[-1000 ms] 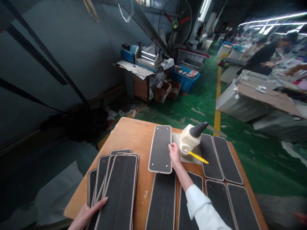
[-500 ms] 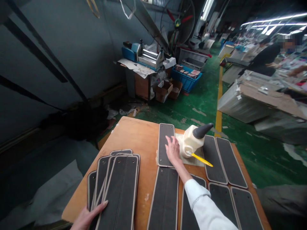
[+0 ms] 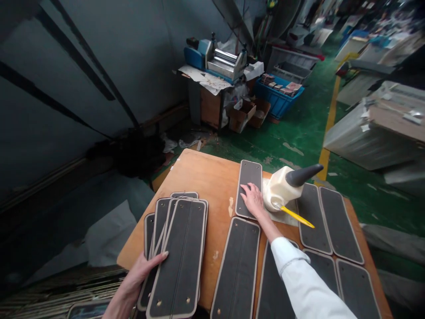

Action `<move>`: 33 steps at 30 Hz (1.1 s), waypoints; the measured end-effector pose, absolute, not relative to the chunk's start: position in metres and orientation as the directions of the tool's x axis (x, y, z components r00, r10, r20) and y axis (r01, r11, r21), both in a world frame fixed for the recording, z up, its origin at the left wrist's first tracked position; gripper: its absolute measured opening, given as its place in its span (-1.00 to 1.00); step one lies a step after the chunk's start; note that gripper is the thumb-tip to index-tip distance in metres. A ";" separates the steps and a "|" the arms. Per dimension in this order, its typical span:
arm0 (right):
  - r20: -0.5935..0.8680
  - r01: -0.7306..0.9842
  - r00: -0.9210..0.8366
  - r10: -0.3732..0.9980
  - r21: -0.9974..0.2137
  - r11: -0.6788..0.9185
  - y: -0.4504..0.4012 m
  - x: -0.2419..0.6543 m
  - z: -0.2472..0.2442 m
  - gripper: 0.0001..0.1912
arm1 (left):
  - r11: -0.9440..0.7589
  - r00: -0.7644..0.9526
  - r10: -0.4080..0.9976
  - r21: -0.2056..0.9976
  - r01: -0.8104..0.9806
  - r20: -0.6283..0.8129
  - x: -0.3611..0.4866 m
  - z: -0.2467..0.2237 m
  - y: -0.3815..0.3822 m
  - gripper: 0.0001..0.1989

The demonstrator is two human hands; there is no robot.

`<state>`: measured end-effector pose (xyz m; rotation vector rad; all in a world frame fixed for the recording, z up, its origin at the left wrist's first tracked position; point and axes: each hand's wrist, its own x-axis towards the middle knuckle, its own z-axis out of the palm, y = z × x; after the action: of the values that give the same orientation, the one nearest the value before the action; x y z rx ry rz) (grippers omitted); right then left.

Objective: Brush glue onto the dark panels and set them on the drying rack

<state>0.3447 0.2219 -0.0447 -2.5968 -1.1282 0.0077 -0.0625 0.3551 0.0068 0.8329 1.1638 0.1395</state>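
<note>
My left hand (image 3: pixel 139 271) grips a fanned stack of dark grey panels (image 3: pixel 181 252) by its left edge, thumb on top. The panels have pale borders, rounded corners and small holes near the ends. My right hand (image 3: pixel 253 201) lies with fingers spread on a single dark panel (image 3: pixel 251 172) at the table's far edge. Close to its right is a cream plastic bottle (image 3: pixel 282 188) with a dark cone-shaped nozzle, tilted right. A yellow-handled brush (image 3: pixel 299 217) sticks out of an opening low on the bottle. Another panel (image 3: pixel 236 261) lies nearer me, between my hands.
More panels (image 3: pixel 341 223) lie in rows on the right of the wooden table (image 3: pixel 206 173). Beyond stands a roller machine (image 3: pixel 226 62) on a bench. A blue crate (image 3: pixel 277 99) and cardboard boxes (image 3: pixel 241 116) are on the green floor. Worktables (image 3: pixel 378 128) stand at right.
The view has swung left and down, so everything sits further right. The stack in my left hand is raised nearer, its lower end now showing. My right hand stays on the far panel.
</note>
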 end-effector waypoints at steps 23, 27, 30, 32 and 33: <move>-0.307 -0.123 0.730 0.611 -0.938 -0.324 0.264 0.120 -0.051 -0.53 | 0.582 0.438 0.657 0.782 0.224 -0.614 -0.030 0.012 0.378 -0.34; -0.396 -0.348 0.646 0.652 -0.914 -0.210 0.265 0.133 -0.064 -0.57 | 0.589 0.440 0.660 0.783 0.199 -0.608 -0.034 0.001 0.381 -0.35; -0.455 -0.422 0.580 0.675 -0.877 -0.229 0.260 0.145 -0.068 -0.55 | 0.600 0.430 0.653 0.772 0.207 -0.623 -0.037 -0.003 0.383 -0.35; -0.437 -0.335 0.621 0.651 -0.898 -0.284 0.256 0.157 -0.069 -0.59 | 0.609 0.409 0.654 0.764 0.215 -0.636 -0.038 -0.004 0.384 -0.36; -0.404 -0.279 0.656 0.637 -0.915 -0.293 0.254 0.165 -0.069 -0.61 | 0.609 0.402 0.657 0.764 0.216 -0.638 -0.039 -0.003 0.385 -0.37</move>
<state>0.1650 0.2544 -0.0692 -1.6371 -0.2992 0.9215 -0.0392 0.3855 -0.0030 0.9157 1.1585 0.3351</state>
